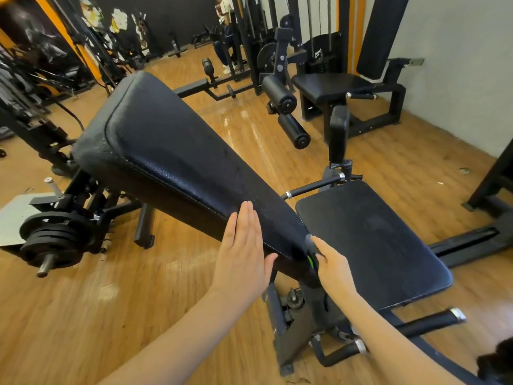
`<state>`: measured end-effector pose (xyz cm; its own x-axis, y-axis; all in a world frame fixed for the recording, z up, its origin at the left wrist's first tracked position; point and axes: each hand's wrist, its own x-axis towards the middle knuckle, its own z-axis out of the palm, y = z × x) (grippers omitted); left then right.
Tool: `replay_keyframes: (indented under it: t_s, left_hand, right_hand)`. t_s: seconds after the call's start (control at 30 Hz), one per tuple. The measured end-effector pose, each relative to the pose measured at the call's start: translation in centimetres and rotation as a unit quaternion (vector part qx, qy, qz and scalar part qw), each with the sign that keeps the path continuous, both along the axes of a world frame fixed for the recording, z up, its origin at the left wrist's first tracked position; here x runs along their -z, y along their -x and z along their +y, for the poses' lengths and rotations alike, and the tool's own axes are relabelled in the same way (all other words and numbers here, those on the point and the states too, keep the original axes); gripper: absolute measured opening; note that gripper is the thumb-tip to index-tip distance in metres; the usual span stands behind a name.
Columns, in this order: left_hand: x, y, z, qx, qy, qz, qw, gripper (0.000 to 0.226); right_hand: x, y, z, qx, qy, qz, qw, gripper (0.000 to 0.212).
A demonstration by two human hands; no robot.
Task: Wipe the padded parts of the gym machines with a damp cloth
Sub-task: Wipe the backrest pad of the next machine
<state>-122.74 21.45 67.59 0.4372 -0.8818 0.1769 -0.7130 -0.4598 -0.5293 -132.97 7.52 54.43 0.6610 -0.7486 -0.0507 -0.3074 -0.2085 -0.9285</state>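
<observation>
Fingers of the left hand lie straight and together, flat against the near edge of the back pad, thumb spread toward its underside. Right hand reaches to the pad's low end, its fingers pressing a dark cloth with a green mark there; the cloth is mostly hidden and blurred, so I cannot tell how the fingers close on it. The pad slopes up and away to the left, its surface speckled with droplets. Just right of its low end lies the seat pad. Weight plates sit at the left on the wooden floor. Another machine stands beyond.
</observation>
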Motion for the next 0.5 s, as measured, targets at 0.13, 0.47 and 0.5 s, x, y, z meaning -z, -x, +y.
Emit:
replay_keyframes:
  t_s: [0.13,0.47,0.5]
  left_hand:
    - [-0.5,0.8,-0.2,-0.020,0.017,-0.024,0.999,0.086]
    - [0.6,3.1,-2.8,-0.144,0.056,0.005,0.988,0.086]
    - [0.8,3.3,-3.1,-0.159,0.057,0.002,0.986,0.086]
  right_hand:
    - [-4.1,-3.4,1.1,-0.055,0.114,-0.115,0.985,0.049]
    - [4.9,-0.9,-4.5,-0.208,0.097,0.039,0.972,0.046]
    - [5.3,-0.6,-5.5,-0.203,0.077,0.068,0.974,0.044]
